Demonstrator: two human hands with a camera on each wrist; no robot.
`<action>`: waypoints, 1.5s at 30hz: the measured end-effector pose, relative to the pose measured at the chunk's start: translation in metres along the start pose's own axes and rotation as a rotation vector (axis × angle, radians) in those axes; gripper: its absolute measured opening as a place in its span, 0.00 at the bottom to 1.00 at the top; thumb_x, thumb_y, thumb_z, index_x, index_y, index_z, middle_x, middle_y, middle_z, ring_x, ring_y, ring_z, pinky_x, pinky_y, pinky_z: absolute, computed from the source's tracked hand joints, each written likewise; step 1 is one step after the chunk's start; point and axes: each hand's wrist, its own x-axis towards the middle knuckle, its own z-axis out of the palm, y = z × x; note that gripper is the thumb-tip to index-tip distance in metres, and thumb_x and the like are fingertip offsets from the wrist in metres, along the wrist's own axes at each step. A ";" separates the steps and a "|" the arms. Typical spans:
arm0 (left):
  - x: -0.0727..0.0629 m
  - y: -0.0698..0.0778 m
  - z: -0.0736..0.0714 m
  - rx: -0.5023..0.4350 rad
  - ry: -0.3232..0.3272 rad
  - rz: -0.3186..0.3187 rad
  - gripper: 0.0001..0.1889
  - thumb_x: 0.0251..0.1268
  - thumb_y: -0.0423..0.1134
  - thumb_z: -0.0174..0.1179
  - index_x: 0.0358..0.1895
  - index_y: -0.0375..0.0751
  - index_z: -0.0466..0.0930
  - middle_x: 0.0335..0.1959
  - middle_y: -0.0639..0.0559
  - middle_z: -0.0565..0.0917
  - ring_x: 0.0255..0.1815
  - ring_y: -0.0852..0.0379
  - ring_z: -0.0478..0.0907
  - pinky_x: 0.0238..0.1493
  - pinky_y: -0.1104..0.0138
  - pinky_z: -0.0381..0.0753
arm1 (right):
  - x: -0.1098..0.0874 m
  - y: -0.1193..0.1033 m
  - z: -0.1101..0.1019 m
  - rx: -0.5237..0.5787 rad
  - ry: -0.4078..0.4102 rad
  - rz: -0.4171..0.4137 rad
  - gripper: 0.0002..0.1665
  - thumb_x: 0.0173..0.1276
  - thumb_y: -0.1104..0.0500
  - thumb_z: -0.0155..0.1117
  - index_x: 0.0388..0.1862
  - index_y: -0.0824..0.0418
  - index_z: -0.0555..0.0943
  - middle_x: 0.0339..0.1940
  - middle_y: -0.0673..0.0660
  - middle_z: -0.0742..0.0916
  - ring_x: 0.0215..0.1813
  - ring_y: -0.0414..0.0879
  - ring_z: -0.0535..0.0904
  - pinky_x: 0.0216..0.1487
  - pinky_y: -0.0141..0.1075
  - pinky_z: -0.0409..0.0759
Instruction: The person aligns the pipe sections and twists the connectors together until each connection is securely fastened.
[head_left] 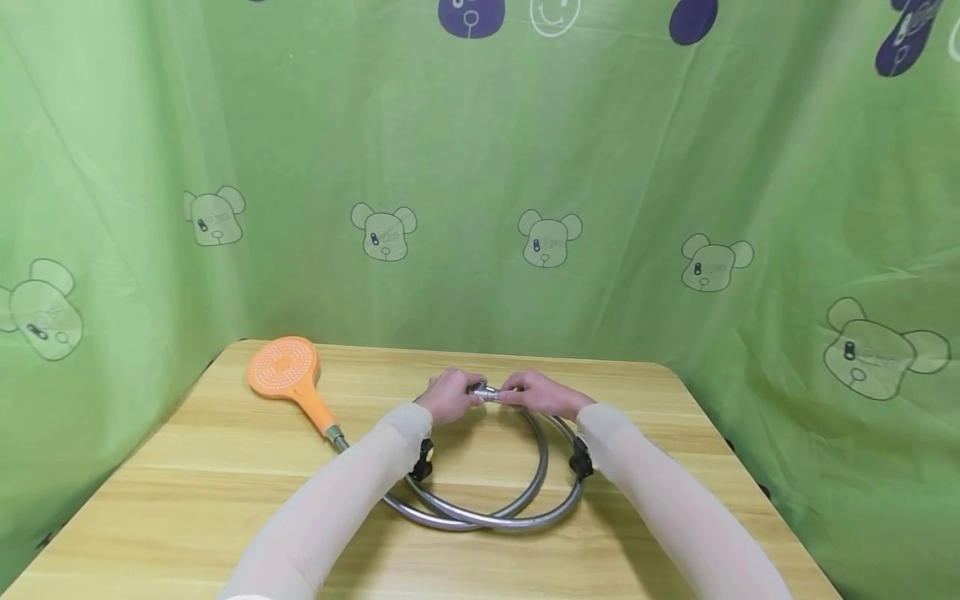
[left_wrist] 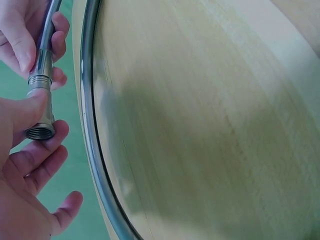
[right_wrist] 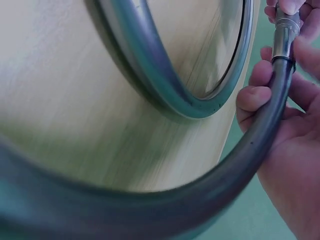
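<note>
Over the far middle of the table, my left hand point(head_left: 448, 395) pinches a short metal connector point(head_left: 486, 392) between thumb and fingers. Its open, threaded end point(left_wrist: 41, 132) shows in the left wrist view, and a band of screw thread point(left_wrist: 40, 80) is visible where it meets the hose end. My right hand point(head_left: 546, 393) grips the grey shower hose point(right_wrist: 260, 120) just behind its metal end sleeve point(right_wrist: 284, 42). From there the hose loops round on the table, passing under my left forearm, to an orange handheld shower head point(head_left: 283, 368) at the far left.
The wooden table point(head_left: 187, 500) carries the hose loops and shower head. Green curtains point(head_left: 465, 292) printed with bear heads hang behind it and on both sides. A black wrist device point(head_left: 581, 458) on my right wrist overlaps the hose in the head view.
</note>
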 end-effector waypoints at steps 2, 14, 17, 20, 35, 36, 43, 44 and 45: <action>0.000 -0.001 0.000 -0.019 0.004 -0.001 0.12 0.68 0.43 0.65 0.53 0.53 0.85 0.32 0.60 0.84 0.41 0.57 0.73 0.51 0.56 0.70 | 0.001 0.001 0.001 0.007 0.021 -0.004 0.14 0.72 0.54 0.65 0.50 0.61 0.82 0.42 0.60 0.83 0.36 0.47 0.74 0.35 0.34 0.73; -0.001 0.001 -0.004 -0.041 0.041 0.000 0.22 0.65 0.42 0.67 0.62 0.51 0.82 0.43 0.56 0.87 0.48 0.54 0.75 0.59 0.50 0.71 | 0.003 0.004 -0.004 0.014 0.004 -0.016 0.21 0.77 0.47 0.58 0.47 0.63 0.86 0.37 0.61 0.84 0.31 0.44 0.73 0.31 0.32 0.73; -0.001 0.001 -0.003 -0.045 0.039 -0.003 0.21 0.65 0.42 0.67 0.62 0.52 0.82 0.43 0.55 0.87 0.47 0.54 0.74 0.60 0.50 0.71 | 0.005 0.006 -0.002 0.054 0.015 0.000 0.14 0.72 0.50 0.65 0.49 0.58 0.83 0.31 0.57 0.82 0.27 0.42 0.70 0.27 0.31 0.70; 0.000 0.001 -0.002 -0.050 0.041 -0.004 0.21 0.66 0.42 0.67 0.63 0.52 0.82 0.42 0.55 0.87 0.46 0.54 0.73 0.59 0.51 0.71 | 0.004 0.007 -0.003 0.071 0.010 -0.016 0.12 0.71 0.53 0.67 0.48 0.56 0.81 0.26 0.53 0.79 0.24 0.41 0.68 0.25 0.31 0.68; -0.001 0.001 -0.004 -0.075 0.054 -0.007 0.22 0.66 0.42 0.67 0.63 0.52 0.81 0.43 0.57 0.87 0.44 0.55 0.75 0.59 0.52 0.72 | 0.002 0.001 -0.005 -0.008 0.019 -0.042 0.12 0.73 0.53 0.64 0.46 0.61 0.83 0.32 0.53 0.80 0.29 0.43 0.70 0.31 0.33 0.71; -0.001 0.002 -0.004 -0.075 0.057 -0.006 0.22 0.66 0.42 0.67 0.63 0.52 0.81 0.44 0.57 0.87 0.45 0.55 0.76 0.59 0.52 0.73 | 0.002 0.001 -0.006 -0.006 0.017 -0.048 0.14 0.75 0.52 0.62 0.46 0.63 0.83 0.33 0.55 0.80 0.30 0.44 0.71 0.32 0.34 0.72; -0.001 0.002 -0.006 -0.054 0.056 0.002 0.21 0.66 0.43 0.67 0.62 0.52 0.82 0.44 0.56 0.88 0.46 0.55 0.76 0.59 0.52 0.72 | 0.003 0.000 -0.006 0.031 -0.007 -0.001 0.19 0.76 0.47 0.60 0.51 0.60 0.82 0.36 0.63 0.82 0.29 0.44 0.72 0.28 0.32 0.72; -0.001 0.003 -0.006 -0.055 0.054 0.000 0.21 0.66 0.43 0.67 0.62 0.52 0.82 0.43 0.56 0.87 0.45 0.55 0.76 0.59 0.52 0.72 | 0.003 0.000 -0.006 0.038 -0.004 0.001 0.17 0.74 0.48 0.62 0.51 0.59 0.81 0.35 0.61 0.82 0.28 0.43 0.72 0.28 0.32 0.72; -0.002 0.003 -0.006 -0.056 0.053 -0.003 0.21 0.66 0.43 0.67 0.62 0.52 0.82 0.43 0.57 0.87 0.45 0.55 0.76 0.59 0.52 0.72 | 0.003 -0.001 -0.006 0.045 -0.001 -0.002 0.16 0.73 0.49 0.65 0.52 0.57 0.80 0.33 0.60 0.82 0.27 0.43 0.72 0.28 0.32 0.72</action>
